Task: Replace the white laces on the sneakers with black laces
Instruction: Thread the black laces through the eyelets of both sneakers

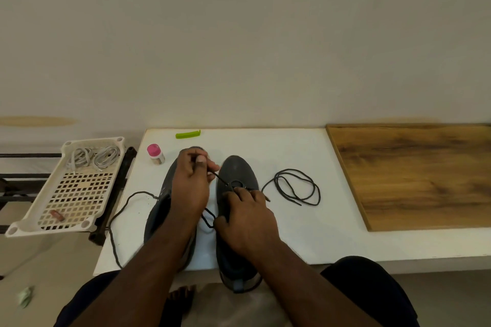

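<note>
My left hand (191, 178) pinches the black lace (218, 177), right hand (245, 216) grips the right sneaker (237, 175); a hard tug may unthread the eyelet.

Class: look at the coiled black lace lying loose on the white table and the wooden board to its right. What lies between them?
Nothing: in the head view, only bare white table separates the coiled black lace from the brown wooden board.

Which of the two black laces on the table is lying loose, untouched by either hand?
The coiled black lace right of the right sneaker. The other black lace is pinched by the left hand and trails off the table's left edge.
</note>
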The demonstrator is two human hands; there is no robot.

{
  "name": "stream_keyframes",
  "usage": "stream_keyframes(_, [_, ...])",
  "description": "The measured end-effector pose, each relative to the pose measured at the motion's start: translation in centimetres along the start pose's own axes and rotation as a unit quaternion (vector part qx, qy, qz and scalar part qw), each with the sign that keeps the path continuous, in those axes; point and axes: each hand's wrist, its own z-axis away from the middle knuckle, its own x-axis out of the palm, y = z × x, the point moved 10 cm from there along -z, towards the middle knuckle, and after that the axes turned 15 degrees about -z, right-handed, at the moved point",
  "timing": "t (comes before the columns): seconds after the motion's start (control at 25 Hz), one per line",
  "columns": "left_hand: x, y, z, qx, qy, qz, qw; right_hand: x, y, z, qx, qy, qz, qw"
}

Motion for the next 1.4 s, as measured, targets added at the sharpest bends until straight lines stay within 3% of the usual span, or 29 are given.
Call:
stream_keyframes(0.08, [0.9, 0.2, -0.2, 0.039, -0.05, -0.158, 0.985, 0.0, 0.0, 0.0, -0.006, 0.0, 0.001, 1.0])
stream_keyframes(0.16, [3.3, -0.8, 0.1, 0.085, -0.13, -0.318, 0.935, -0.2, 0.0, -0.1, -0.011, 0.009, -0.002, 1.0])
stream_keyframes(0.24, [5.4, -2.4, 0.1, 0.1, -0.196, -0.42, 0.881, -0.2, 0.1, -0.3, -0.013, 0.011, -0.003, 1.0])
stream_keyframes(0.32, [5.8, -2.9, -0.3, 0.101, -0.212, -0.478, 0.846, -0.1, 0.3, -0.4, -0.01, 0.006, -0.002, 1.0])
stream_keyframes(0.36, [5.6, -2.4, -0.5, 0.11, -0.194, -0.478, 0.85, -0.1, 0.3, -0.4, -0.009, 0.004, -0.004, 1.0])
stream_keyframes(0.44, [3.6, -0.2, -0.3, 0.125, -0.089, -0.406, 0.901, -0.2, 0.3, -0.3, -0.006, 0.001, -0.007, 1.0])
stream_keyframes(0.48, [2.0, 0.6, 0.1, 0.109, -0.031, -0.331, 0.937, -0.2, 0.3, -0.3, -0.005, -0.002, -0.008, 1.0])
stream_keyframes(0.56, [-1.0, 0.3, 0.1, 0.017, 0.041, -0.064, 0.997, -0.1, 0.3, -0.3, 0.0, -0.009, -0.005, 1.0])
stream_keyframes(0.6, [-1.1, -0.4, 0.0, -0.033, 0.035, 0.049, 0.998, -0.1, 0.4, -0.3, 0.003, -0.011, -0.003, 1.0])
stream_keyframes(0.64, [-0.7, -0.7, -0.1, -0.053, 0.015, 0.084, 0.995, 0.0, 0.4, -0.3, 0.004, -0.011, -0.002, 1.0])
stream_keyframes(0.72, [0.7, 0.1, -0.3, 0.002, -0.058, -0.088, 0.994, 0.1, 0.3, -0.3, 0.0, -0.013, -0.002, 1.0])
stream_keyframes(0.8, [3.3, -0.1, 0.5, 0.083, -0.138, -0.286, 0.945, 0.1, 0.2, -0.3, -0.003, -0.012, -0.009, 1.0])
stream_keyframes(0.92, [5.6, -1.6, 0.8, 0.123, -0.212, -0.378, 0.893, 0.0, 0.3, -0.4, -0.01, -0.012, -0.014, 1.0])
stream_keyframes(1.04, [5.9, -1.6, 0.6, 0.159, -0.219, -0.396, 0.878, 0.1, 0.4, -0.5, -0.01, -0.017, -0.013, 1.0])
stream_keyframes(1.16, [4.6, -0.9, 0.5, 0.135, -0.15, -0.344, 0.917, 0.0, 0.3, -0.4, -0.006, -0.018, -0.013, 1.0])
stream_keyframes(1.28, [2.0, 0.5, 0.4, 0.096, -0.051, -0.226, 0.968, 0.0, 0.3, -0.3, -0.007, -0.017, -0.017, 1.0])
stream_keyframes(1.4, [2.1, 0.1, -0.1, 0.081, -0.072, -0.226, 0.968, 0.2, 0.4, -0.5, -0.006, -0.023, -0.013, 1.0])
